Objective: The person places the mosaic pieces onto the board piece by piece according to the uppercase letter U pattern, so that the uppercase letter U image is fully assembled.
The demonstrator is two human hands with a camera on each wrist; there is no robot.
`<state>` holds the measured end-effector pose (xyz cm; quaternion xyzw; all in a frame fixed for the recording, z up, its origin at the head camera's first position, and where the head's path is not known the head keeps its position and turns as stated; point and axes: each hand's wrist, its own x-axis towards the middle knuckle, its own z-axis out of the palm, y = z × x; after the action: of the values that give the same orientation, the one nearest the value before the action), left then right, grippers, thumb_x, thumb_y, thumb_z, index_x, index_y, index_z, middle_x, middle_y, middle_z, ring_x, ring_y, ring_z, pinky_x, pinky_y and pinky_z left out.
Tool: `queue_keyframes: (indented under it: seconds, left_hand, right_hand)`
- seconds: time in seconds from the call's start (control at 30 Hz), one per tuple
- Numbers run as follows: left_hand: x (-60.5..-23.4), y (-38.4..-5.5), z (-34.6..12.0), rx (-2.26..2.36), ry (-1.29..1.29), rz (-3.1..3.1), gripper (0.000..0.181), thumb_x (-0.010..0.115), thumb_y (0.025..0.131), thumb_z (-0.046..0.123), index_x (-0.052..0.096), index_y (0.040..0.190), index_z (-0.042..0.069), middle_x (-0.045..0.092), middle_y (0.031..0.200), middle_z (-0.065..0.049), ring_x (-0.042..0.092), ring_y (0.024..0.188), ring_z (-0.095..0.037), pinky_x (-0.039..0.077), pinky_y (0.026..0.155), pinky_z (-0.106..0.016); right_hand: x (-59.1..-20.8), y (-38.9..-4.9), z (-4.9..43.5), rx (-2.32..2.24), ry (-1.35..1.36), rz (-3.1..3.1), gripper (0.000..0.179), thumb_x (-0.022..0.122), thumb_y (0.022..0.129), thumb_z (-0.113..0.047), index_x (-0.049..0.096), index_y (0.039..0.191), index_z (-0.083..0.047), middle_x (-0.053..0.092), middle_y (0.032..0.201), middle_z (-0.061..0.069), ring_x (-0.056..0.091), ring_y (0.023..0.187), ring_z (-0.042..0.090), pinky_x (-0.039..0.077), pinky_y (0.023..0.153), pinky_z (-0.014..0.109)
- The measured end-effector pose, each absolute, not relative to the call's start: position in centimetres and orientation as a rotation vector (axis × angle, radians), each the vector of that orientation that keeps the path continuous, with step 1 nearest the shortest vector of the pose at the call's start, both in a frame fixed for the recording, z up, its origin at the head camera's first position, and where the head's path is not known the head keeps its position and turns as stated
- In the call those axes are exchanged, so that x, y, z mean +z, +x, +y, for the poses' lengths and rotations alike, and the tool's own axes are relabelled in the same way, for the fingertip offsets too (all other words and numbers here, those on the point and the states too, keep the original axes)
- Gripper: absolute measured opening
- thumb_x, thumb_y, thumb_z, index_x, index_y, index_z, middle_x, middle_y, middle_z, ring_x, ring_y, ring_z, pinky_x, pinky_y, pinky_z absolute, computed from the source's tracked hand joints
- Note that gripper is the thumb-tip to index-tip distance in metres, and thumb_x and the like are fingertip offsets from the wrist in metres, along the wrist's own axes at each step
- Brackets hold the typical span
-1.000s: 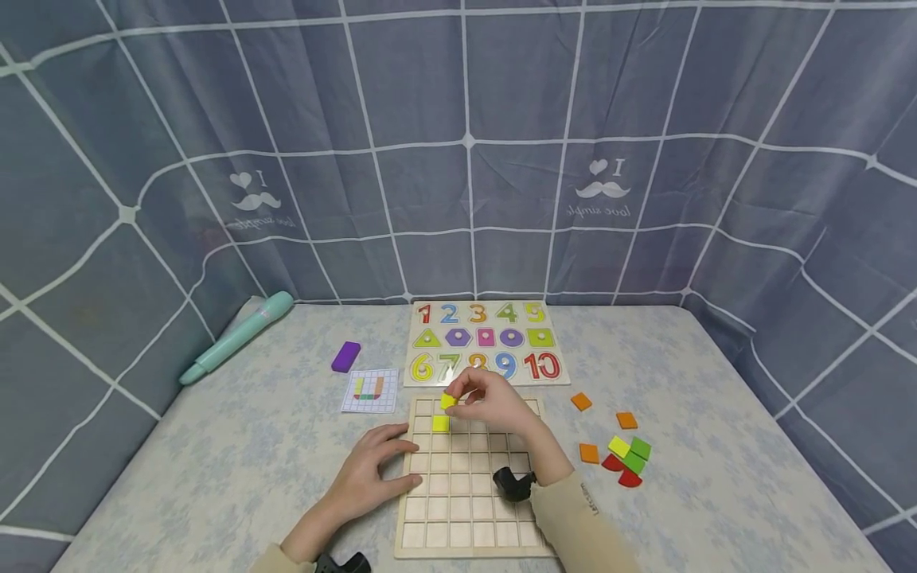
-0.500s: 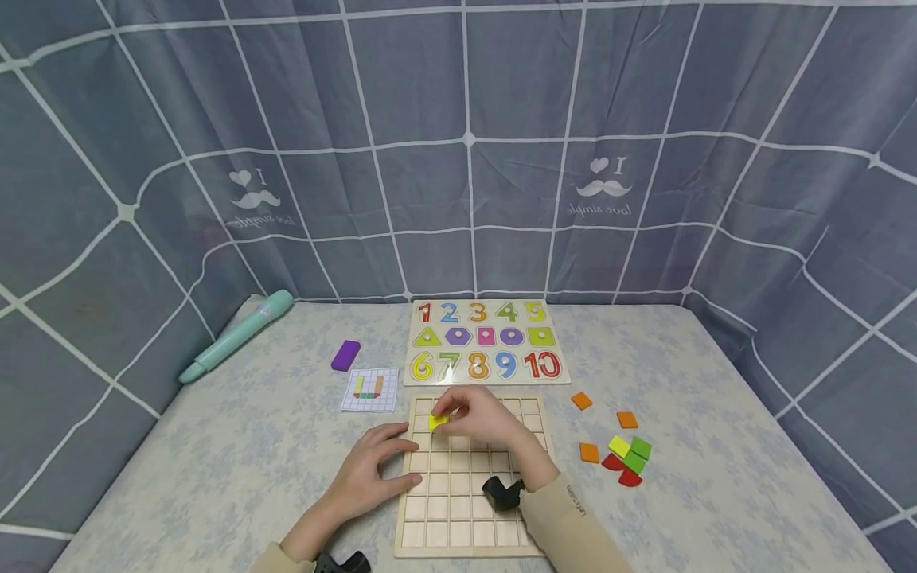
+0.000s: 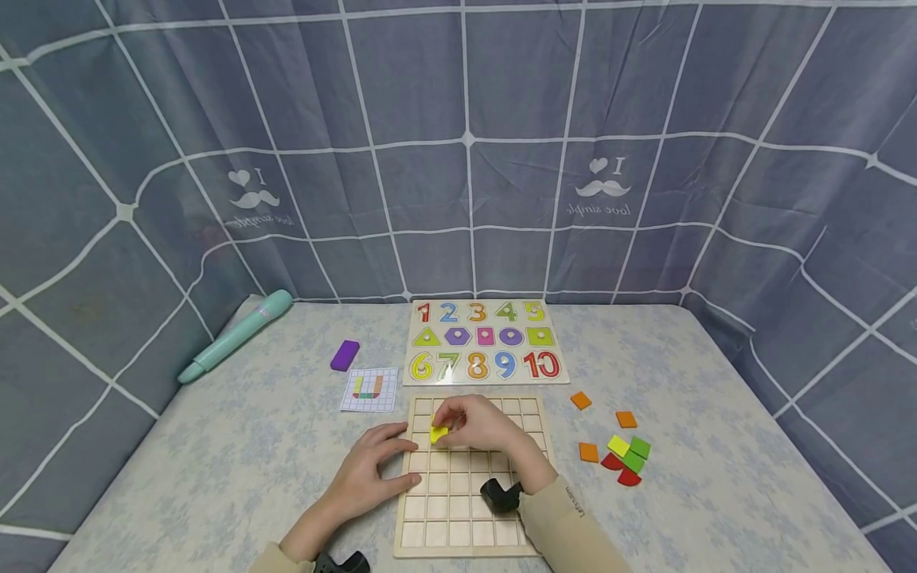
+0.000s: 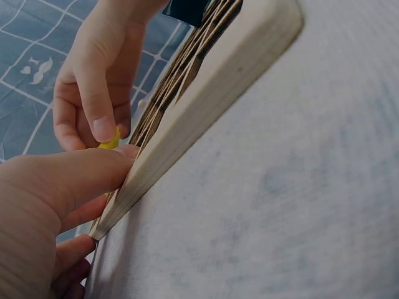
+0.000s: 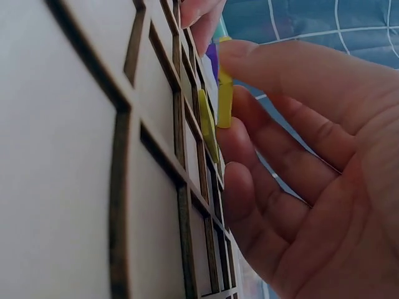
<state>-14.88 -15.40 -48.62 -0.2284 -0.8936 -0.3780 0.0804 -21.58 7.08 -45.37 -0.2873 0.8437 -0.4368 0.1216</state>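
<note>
My right hand (image 3: 478,426) pinches a yellow square tile (image 5: 225,93) between thumb and fingers, close over the left part of a wooden grid board (image 3: 458,509). A second yellow tile (image 5: 207,124) sits in the board beside the held one, seen almost edge-on in the right wrist view. Along the board's left edge rests my left hand (image 3: 372,469), its fingers spread and fairly straight. The left wrist view shows that thumb (image 4: 118,168) lying on the board's rim, with other fingers lower at its side.
To the right lie loose orange (image 3: 589,452), green (image 3: 640,447), yellow (image 3: 618,446) and red (image 3: 629,477) pieces. Left of the board are a pattern card (image 3: 368,390) and a purple block (image 3: 345,355). Behind it is a number puzzle (image 3: 487,342); a teal tube-like object (image 3: 236,337) lies far left.
My right hand has come nearer and slightly left with the yellow tile, down from the far rows to over the other yellow tile's area. The left hand has stayed put.
</note>
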Motion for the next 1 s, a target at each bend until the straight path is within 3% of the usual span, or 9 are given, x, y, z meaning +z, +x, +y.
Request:
queue_keyframes:
  seconds: [1.0]
  left_hand:
    - [-48.66, -14.94, -15.51, -1.148, -0.71, -2.653, 0.036, 0.079, 0.072, 0.034, 0.07, 0.103, 0.017, 0.054, 0.13, -0.011, 0.046, 0.122, -0.029, 0.038, 0.095, -0.054]
  right_hand:
    - [-45.52, -21.29, 6.87, -1.21, -0.841, 2.508, 0.018, 0.082, 0.071, -0.014, 0.068, 0.084, -0.017, 0.06, 0.074, -0.001, 0.05, 0.067, 0.008, 0.043, 0.063, 0.023]
